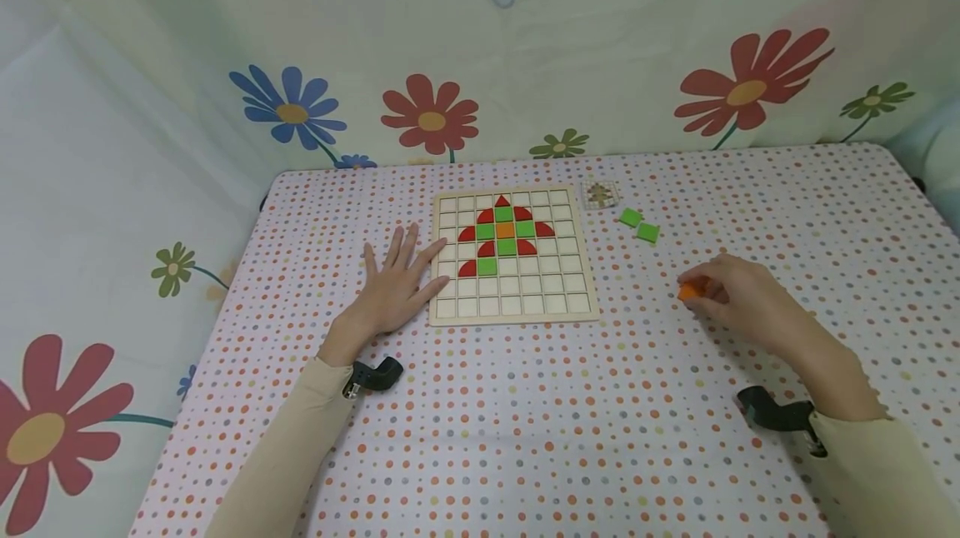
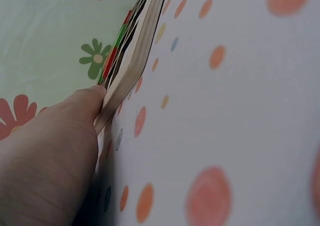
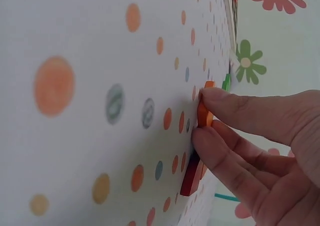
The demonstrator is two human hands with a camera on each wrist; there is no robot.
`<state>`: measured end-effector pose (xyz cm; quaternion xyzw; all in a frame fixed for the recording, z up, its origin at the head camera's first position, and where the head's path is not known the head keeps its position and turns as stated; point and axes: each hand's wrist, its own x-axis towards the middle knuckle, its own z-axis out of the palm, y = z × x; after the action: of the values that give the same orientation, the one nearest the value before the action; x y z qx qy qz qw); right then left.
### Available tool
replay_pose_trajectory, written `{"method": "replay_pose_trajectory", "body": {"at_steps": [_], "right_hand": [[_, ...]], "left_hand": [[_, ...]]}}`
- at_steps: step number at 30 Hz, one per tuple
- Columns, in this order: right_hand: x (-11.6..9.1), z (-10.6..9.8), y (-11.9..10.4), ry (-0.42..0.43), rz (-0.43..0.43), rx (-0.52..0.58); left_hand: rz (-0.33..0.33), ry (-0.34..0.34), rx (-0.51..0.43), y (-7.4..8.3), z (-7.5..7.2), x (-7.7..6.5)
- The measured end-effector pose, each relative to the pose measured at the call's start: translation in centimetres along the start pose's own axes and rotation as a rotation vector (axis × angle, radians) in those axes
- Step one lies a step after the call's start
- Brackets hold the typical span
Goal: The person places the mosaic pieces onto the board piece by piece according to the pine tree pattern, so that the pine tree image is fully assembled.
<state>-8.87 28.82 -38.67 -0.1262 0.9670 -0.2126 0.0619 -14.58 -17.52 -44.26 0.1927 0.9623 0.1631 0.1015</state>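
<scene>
A square wooden grid board (image 1: 525,306) lies on the table, with red quarter-round tiles, green square tiles and one orange tile (image 1: 506,231) set in a tree-like pattern. My left hand (image 1: 390,284) rests spread beside the board's left edge. Its thumb touches the frame, as the left wrist view also shows. Well to the right of the board, my right hand (image 1: 738,296) pinches an orange tile (image 3: 204,113) between thumb and fingers, close to the table. Just beneath those fingers, in the right wrist view, lies a red tile (image 3: 190,178), partly covered.
Two loose green tiles (image 1: 648,232) lie right of the board. A small pattern card (image 1: 600,195) sits at its upper right corner. The dotted tablecloth (image 1: 510,421) covers the table, and a flowered curtain (image 1: 585,47) hangs behind the far edge.
</scene>
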Motion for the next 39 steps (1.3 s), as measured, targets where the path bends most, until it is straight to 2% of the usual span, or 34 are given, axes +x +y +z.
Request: {"method": "replay_pose_trajectory", "body": {"at_steps": [7, 17, 23, 29, 34, 39], "right_hand": [[0.3, -0.2, -0.2, -0.037, 0.072, 0.018], [0.2, 0.0, -0.1, 0.023, 0.027, 0.062], [1.0, 0.0, -1.1, 0.07, -0.046, 0.052], [3.9, 0.1, -4.1, 0.065, -0.115, 0.13], [7.6, 0.5, -7.6, -0.019, -0.18, 0.234], [11.2, 1.7, -10.6, -0.103, -0.263, 0.29]], "left_hand": [[0.003, 0.008, 0.001, 0.0, 0.0, 0.1], [-0.002, 0.004, 0.003, 0.1, 0.0, 0.0], [0.013, 0.023, 0.001, 0.2, -0.2, 0.0], [-0.001, 0.004, 0.009, 0.0, -0.2, 0.0], [0.0, 0.0, 0.008, -0.2, 0.0, 0.1], [0.009, 0.002, 0.007, -0.2, 0.1, 0.2]]}}
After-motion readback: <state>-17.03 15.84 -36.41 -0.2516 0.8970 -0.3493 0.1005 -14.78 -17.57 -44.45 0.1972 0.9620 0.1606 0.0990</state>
